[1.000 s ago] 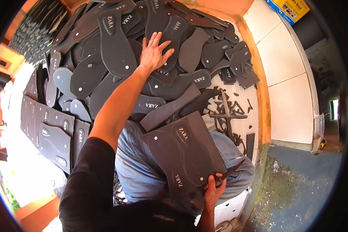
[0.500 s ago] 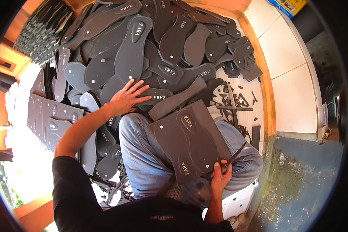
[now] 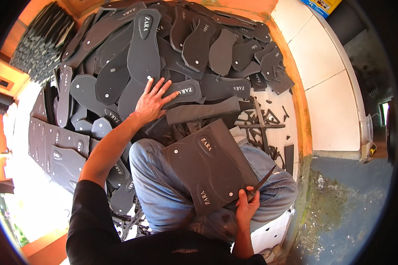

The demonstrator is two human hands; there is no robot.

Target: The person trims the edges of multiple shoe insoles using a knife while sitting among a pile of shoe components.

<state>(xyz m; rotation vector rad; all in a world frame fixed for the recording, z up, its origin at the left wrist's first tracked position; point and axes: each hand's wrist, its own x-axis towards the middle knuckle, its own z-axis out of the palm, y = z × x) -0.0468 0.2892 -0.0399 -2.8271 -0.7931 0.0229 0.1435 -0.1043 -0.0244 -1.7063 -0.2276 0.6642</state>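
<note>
My left hand [image 3: 154, 100] lies with fingers spread on a pile of dark grey foam shoe insoles. Beneath and beside its fingertips is one insole with a raised heel pad [image 3: 186, 90]. A large insole [image 3: 143, 48] lies just beyond the fingers. Across my lap rests a dark foam sheet [image 3: 208, 170] with insole outlines pressed into it, not cut apart. My right hand [image 3: 247, 210] is closed around a knife [image 3: 264, 180] at the sheet's near right corner, its dark, narrow blade pointing up and to the right. The thumb and fingers partly hide the knife's handle.
A foam strip [image 3: 203, 110] lies between the pile and my lap. Thin offcuts [image 3: 265, 126] litter the pale floor to the right. Uncut sheets [image 3: 59, 139] lie at left, near a tall stack of dark pieces [image 3: 42, 42]. A white tiled ledge [image 3: 327, 97] runs along the right.
My left hand has pushed slightly forward over the pile, and the insole under it has shifted away from me. The foam strip has turned flatter. My right hand keeps holding the knife.
</note>
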